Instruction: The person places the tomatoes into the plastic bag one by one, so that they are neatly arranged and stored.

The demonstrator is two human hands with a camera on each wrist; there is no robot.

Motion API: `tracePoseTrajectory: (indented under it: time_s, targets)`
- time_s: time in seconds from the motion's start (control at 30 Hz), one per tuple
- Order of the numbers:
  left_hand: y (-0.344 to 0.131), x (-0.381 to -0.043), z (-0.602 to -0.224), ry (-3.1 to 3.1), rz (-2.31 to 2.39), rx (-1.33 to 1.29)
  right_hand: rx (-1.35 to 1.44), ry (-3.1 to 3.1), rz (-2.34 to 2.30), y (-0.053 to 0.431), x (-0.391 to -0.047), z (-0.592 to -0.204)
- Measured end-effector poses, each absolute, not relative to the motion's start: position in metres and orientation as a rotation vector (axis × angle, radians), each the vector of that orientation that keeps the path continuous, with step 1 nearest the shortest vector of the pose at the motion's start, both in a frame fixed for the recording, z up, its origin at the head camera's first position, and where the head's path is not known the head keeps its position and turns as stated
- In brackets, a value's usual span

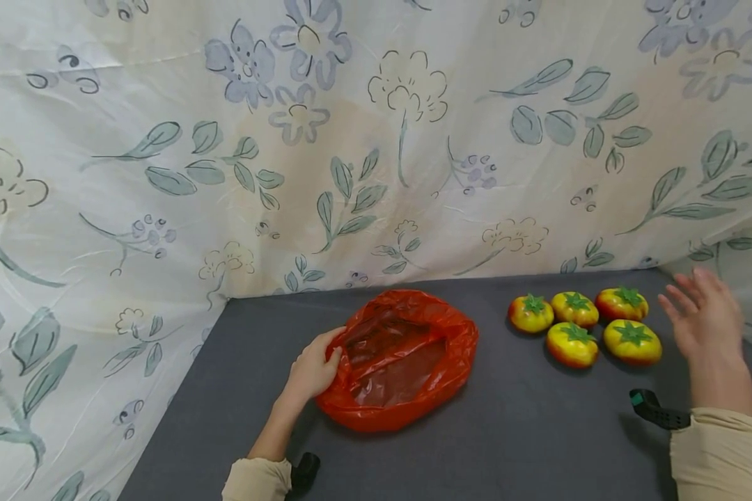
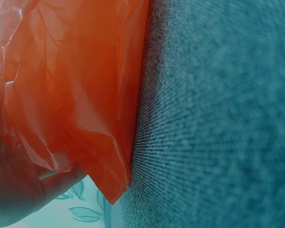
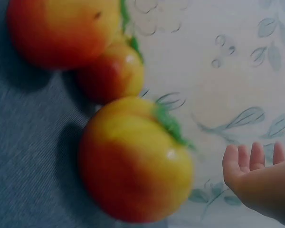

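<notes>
A red plastic bag (image 1: 407, 414) lies on the dark cloth with its wide mouth facing up and its rim rolled outward. My left hand (image 1: 313, 369) grips the left side of that rim, thumb on the inner side. Up close in the left wrist view, thin creased film of the bag (image 2: 80, 85) covers part of the fingers. Over on the right, my right hand (image 1: 708, 313) is raised with its fingers loosely spread and holds nothing. Just left of it sit several glossy yellow-and-red tomato-like fruits (image 1: 633, 344) with green leafy tops; one fruit (image 3: 135, 161) looms large in the right wrist view.
Dark grey cloth (image 1: 507, 438) covers the table. A pale floral curtain (image 1: 413, 160) hangs along its back edge and down the left side. Black camera mounts sit at both wrists, the right mount (image 1: 658, 410) jutting out over the cloth.
</notes>
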State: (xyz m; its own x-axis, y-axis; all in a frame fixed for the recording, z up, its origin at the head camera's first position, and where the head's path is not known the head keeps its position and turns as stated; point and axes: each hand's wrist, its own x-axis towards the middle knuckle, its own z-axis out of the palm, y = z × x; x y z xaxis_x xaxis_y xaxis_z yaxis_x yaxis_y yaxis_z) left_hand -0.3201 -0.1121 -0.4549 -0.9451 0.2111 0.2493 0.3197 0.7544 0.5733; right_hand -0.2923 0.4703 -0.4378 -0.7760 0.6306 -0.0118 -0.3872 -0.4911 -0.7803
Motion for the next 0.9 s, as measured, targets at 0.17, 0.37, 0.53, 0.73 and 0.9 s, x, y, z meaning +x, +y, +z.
tracePoseTrajectory:
  time_s: [0.17,0.37,0.53,0.73,0.9]
  targets:
    - [-0.113,-0.319,-0.455,-2.788,-0.956,-0.419,-0.483,-1.166,2.202,0.504,-0.313,-0.471]
    - [-0.115,-0.319,-0.456,-2.791,-0.951,-0.413,-0.555,-1.228,2.176,0.519,-0.329,-0.491]
    - [-0.115,-0.319,-0.455,-2.795,-0.96,-0.407,-0.639,-1.298,2.101,0.515,-0.333,-0.492]
    - [-0.114,-0.32,-0.454,-2.795,-0.964,-0.404,-0.821,-1.474,2.065,0.489,-0.321,-0.465]
    - [-0.113,-0.322,-0.454,-2.794,-0.971,-0.411,-0.901,-1.563,2.06,0.472,-0.311,-0.449]
